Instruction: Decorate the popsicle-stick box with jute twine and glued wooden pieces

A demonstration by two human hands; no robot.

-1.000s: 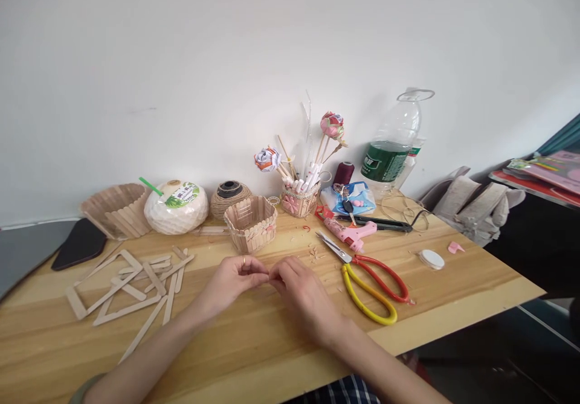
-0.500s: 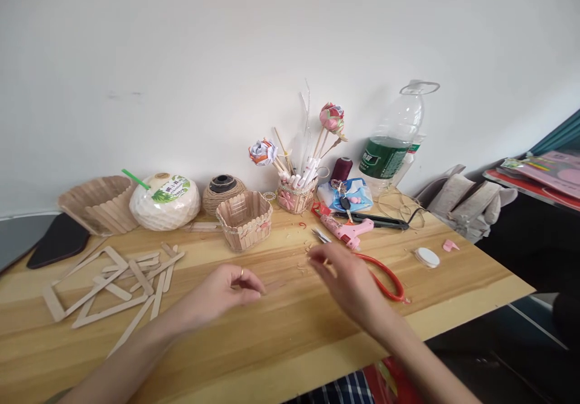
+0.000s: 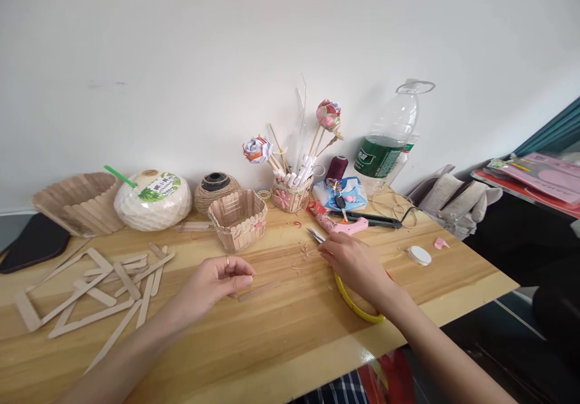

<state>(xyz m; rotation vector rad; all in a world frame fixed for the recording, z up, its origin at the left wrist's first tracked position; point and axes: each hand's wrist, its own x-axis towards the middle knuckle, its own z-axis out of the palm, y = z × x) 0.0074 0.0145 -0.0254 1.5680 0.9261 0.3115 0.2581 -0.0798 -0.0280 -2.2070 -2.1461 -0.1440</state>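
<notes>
Currently right hand (image 3: 356, 262) closes over scissors (image 3: 348, 289); left hand (image 3: 217, 277) pinches a stick (image 3: 258, 291) beside them, which may skid off-line.

A stick basket (image 3: 238, 219) is set mid-table, with a twine ball (image 3: 216, 189) behind it and a white coconut drink (image 3: 152, 200) further left. A larger stick tray (image 3: 76, 202) is placed at the far left, and loose sticks (image 3: 97, 292) are scattered in front. Paper flowers (image 3: 290, 165) are held in a small holder by the wall. A thread spool (image 3: 337, 168), a bottle (image 3: 389, 141), a pink glue gun (image 3: 342, 226) and a tape roll (image 3: 418, 255) are seen to the right.
</notes>
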